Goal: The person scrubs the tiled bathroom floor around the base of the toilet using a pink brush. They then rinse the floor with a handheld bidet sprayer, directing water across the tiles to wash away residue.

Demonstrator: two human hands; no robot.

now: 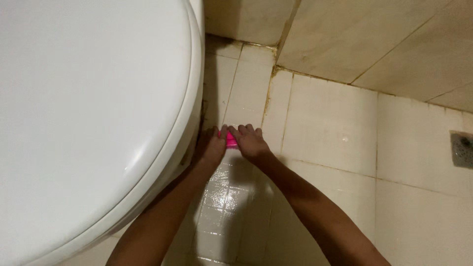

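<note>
I'm pressing both hands down on a small pink scrubbing thing [231, 141] on the wet floor tiles [325, 128], right beside the toilet [93, 113]; my left hand [213, 147] and right hand [250, 143] are curling over it, fingers closed onto its ends.

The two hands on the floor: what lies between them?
In the head view, a small pink object lies between the left hand and the right hand, pressed on the tiled floor beside the toilet.
</note>
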